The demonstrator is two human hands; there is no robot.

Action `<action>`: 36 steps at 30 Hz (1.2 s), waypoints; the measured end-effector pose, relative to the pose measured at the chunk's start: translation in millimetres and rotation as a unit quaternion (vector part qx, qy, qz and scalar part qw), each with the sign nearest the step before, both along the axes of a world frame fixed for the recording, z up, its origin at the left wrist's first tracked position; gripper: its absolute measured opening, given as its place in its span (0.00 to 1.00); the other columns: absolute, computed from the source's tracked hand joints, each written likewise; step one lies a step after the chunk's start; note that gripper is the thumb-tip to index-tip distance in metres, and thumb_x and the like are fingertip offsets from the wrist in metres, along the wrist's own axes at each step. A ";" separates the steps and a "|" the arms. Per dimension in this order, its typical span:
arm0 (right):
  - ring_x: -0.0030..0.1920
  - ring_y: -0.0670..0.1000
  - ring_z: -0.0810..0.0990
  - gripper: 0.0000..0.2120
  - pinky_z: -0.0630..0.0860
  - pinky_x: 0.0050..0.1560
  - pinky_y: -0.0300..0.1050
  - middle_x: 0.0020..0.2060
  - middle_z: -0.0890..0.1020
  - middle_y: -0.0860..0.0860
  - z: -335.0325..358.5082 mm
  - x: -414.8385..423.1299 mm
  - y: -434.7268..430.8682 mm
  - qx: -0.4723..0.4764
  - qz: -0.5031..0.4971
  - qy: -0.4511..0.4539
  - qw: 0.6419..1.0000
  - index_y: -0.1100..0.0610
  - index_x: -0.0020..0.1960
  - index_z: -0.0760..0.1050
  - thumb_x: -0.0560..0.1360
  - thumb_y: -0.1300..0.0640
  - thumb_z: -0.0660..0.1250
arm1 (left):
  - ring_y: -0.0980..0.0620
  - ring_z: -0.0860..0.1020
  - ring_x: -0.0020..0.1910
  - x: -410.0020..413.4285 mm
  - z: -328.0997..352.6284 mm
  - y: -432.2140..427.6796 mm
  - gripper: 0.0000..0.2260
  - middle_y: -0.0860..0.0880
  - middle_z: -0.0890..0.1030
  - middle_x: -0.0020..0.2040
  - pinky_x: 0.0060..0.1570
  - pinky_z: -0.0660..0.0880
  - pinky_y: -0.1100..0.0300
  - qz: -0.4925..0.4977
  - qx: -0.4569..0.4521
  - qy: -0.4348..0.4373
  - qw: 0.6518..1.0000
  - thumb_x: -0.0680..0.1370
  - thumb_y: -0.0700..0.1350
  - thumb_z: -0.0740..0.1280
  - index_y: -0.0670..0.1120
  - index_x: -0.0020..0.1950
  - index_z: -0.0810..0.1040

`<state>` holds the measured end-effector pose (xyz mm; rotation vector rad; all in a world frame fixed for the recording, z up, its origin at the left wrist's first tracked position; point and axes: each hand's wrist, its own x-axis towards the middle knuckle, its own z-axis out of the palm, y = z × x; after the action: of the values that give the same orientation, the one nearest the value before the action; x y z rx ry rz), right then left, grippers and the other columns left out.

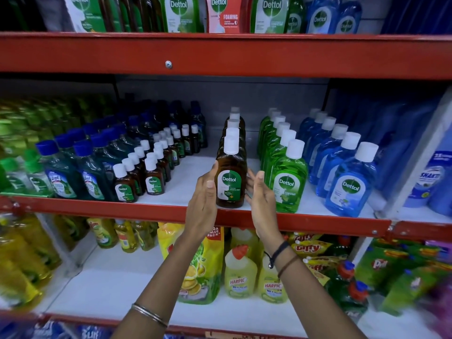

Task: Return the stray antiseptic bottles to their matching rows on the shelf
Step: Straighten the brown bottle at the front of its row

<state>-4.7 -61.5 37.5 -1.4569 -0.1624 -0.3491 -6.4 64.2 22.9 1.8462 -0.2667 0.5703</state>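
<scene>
**Both hands flank the front brown bottle**

Forearms reach up from the bottom of the view, the left with thin bangles, the right with dark cord bands at the wrist. Landmark: the brown Dettol bottle [230,178], upright at the front lip of the middle shelf [171,192], white cap, green label facing out.

Left hand [204,199]: open, fingers straight, palm turned toward the bottle's left side; thumb tip touching or just beside the bottle's shoulder. Right hand [260,196]: open, fingers extended, just beside the bottle's right side; contact cannot be told. Neither hand is closed round the bottle.

Behind the bottle: a single file of matching brown bottles [234,128] running to the back. Right of it: a row of green Dettol bottles [283,152], then a row of blue Dettol bottles [342,162]. Left of it, past a bare patch of shelf: small brown bottles [151,167] in two rows, then blue-capped dark bottles [80,162]. Below it: yellow Harpic bottles [241,272].
</scene>
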 end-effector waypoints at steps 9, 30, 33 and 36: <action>0.69 0.41 0.68 0.30 0.66 0.65 0.30 0.69 0.72 0.49 -11.1 -38.8 -48.1 0.025 -0.180 -0.156 0.971 0.55 0.70 0.68 0.78 0.37 0.50 | 0.53 0.72 0.67 -18.6 -6.6 -61.6 0.23 0.56 0.69 0.66 0.65 0.70 0.58 -0.023 -0.016 -0.158 0.987 0.82 0.63 0.47 0.56 0.71 0.66; 0.65 0.44 0.73 0.26 0.69 0.65 0.42 0.65 0.75 0.46 2.9 -8.0 -114.5 0.016 -0.025 0.003 1.000 0.42 0.68 0.67 0.75 0.35 0.49 | 0.58 0.65 0.69 -1.7 6.5 -124.7 0.41 0.61 0.65 0.66 0.72 0.64 0.43 -0.044 -0.036 0.043 0.997 0.68 0.79 0.36 0.65 0.76 0.57; 0.66 0.45 0.73 0.25 0.69 0.67 0.45 0.67 0.74 0.48 5.4 -8.6 -116.5 0.020 -0.015 0.009 1.000 0.41 0.67 0.67 0.74 0.35 0.49 | 0.57 0.65 0.70 -3.4 4.7 -129.1 0.40 0.62 0.63 0.67 0.73 0.63 0.47 -0.024 -0.022 0.026 0.999 0.69 0.78 0.36 0.64 0.77 0.56; 0.69 0.47 0.70 0.29 0.66 0.72 0.49 0.71 0.71 0.51 2.9 -17.8 -120.6 0.040 -0.032 -0.006 0.999 0.47 0.71 0.66 0.74 0.36 0.50 | 0.68 0.62 0.69 -11.6 4.5 -143.1 0.35 0.57 0.63 0.70 0.68 0.59 0.69 0.004 -0.051 -0.050 0.997 0.74 0.75 0.40 0.61 0.76 0.58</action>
<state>-22.4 -182.2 40.4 -1.3827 -0.1094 -0.4119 -18.0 -78.9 27.4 1.7227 -0.2916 0.6717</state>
